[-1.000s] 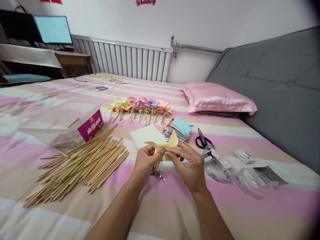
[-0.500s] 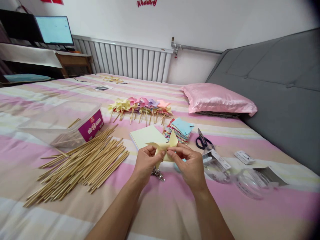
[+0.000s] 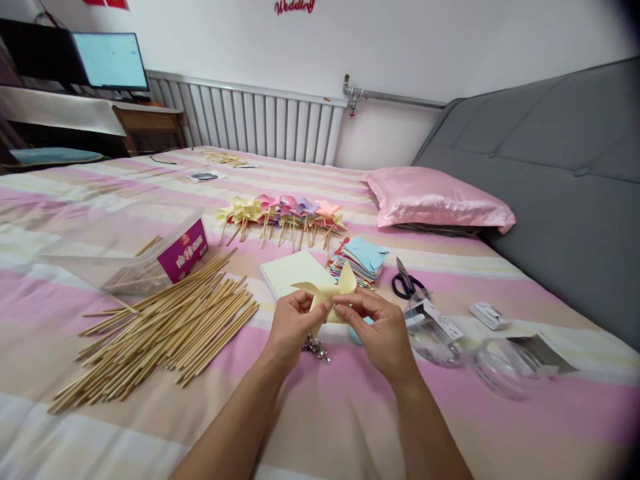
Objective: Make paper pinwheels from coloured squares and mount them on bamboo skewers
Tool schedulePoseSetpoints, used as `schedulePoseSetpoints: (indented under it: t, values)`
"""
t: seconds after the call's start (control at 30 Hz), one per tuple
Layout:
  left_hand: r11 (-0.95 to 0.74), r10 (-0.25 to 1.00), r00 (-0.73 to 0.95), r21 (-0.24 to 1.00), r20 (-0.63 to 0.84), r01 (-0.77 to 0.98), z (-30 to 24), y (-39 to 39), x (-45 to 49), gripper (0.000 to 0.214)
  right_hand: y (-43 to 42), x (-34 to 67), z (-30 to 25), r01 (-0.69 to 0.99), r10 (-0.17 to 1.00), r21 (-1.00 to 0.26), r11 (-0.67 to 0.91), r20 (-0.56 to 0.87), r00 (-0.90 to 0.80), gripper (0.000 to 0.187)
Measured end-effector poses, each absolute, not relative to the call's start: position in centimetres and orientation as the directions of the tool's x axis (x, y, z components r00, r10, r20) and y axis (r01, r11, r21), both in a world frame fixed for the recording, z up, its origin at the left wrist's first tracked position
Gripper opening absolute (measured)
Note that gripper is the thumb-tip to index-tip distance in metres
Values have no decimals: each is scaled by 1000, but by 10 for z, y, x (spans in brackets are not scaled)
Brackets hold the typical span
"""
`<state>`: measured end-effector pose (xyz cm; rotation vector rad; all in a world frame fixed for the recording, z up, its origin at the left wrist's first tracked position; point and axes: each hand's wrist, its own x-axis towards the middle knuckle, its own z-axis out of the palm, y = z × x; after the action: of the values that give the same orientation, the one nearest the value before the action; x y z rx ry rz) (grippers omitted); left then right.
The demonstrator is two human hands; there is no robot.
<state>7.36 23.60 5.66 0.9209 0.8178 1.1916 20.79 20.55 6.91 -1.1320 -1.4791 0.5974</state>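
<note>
A pale yellow paper pinwheel (image 3: 345, 283), its corners folded inward, is held up between both hands. My left hand (image 3: 295, 327) pinches its left side, thumb near the centre. With thumb and fingers, my right hand (image 3: 377, 327) grips the right side close to the middle. Whether a pin is at the centre is hidden by the fingertips. Just below lies a small heap of shiny metal pins (image 3: 316, 348). Behind the hands are a pad of pale paper squares (image 3: 295, 273) and a stack of coloured cut paper (image 3: 363, 257).
Many thin wooden sticks (image 3: 170, 333) lie at left beside a clear plastic box (image 3: 125, 247). Finished pinwheels on sticks (image 3: 283, 210) lie farther back. Scissors (image 3: 406, 280), clear packaging (image 3: 435, 333) and a small white box (image 3: 489, 315) are at right. A pink pillow (image 3: 435, 200) rests near the headboard.
The right hand's fingers have shifted very slightly at the pinwheel's centre. Otherwise both hands and the paper stay in place.
</note>
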Motion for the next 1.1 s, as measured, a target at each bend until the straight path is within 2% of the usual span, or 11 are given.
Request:
schedulePoseSetpoints:
  t: [0.3, 0.9, 1.0, 1.1]
  values:
    - [94, 984, 175, 913, -25, -397, 55, 237, 74, 23, 204, 209, 72, 405, 877, -812, 421, 477, 45, 9]
    - [27, 992, 123, 914, 25, -405, 64, 236, 75, 20, 206, 202, 67, 293, 922, -902, 317, 365, 126, 11]
    - [37, 990, 140, 916, 22, -400, 63, 236, 74, 17, 204, 199, 67, 211, 917, -931, 298, 341, 209, 21]
    - [41, 987, 157, 923, 21, -383, 62, 236, 74, 16, 204, 198, 68, 126, 929, -951, 281, 303, 214, 35]
